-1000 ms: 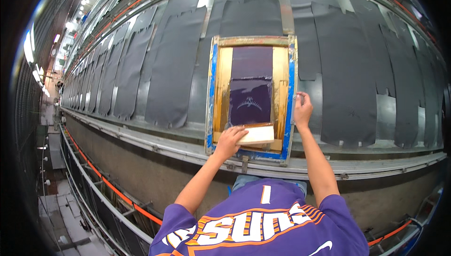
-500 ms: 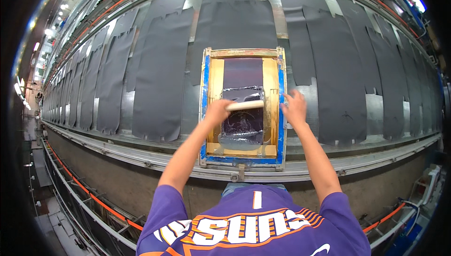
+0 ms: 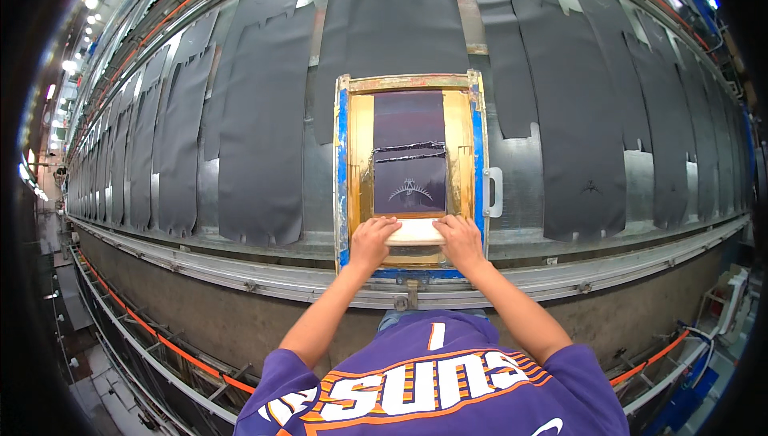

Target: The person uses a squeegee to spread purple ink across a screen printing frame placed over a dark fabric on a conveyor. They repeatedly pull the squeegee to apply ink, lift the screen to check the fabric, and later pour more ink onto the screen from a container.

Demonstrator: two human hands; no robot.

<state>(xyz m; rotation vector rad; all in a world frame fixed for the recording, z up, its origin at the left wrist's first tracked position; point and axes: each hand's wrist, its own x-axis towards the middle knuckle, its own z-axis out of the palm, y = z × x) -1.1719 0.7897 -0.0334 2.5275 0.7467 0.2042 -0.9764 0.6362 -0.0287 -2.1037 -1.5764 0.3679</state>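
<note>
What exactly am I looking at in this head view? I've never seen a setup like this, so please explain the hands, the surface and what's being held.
There is no machine gripping here: these are a person's two bare hands. The view comes from the left of two fisheye cameras worn on the head, looking down, so straight edges bend near the rim.

The long metal table carries rows of dark grey panels, which look like cut fabric. In front of the person lies a screen-printing frame with blue strips along its sides and a metal handle on the right. A pale curved emblem shows in its dark middle.

The left hand and right hand hold opposite ends of a pale squeegee near the frame's close end.
</note>
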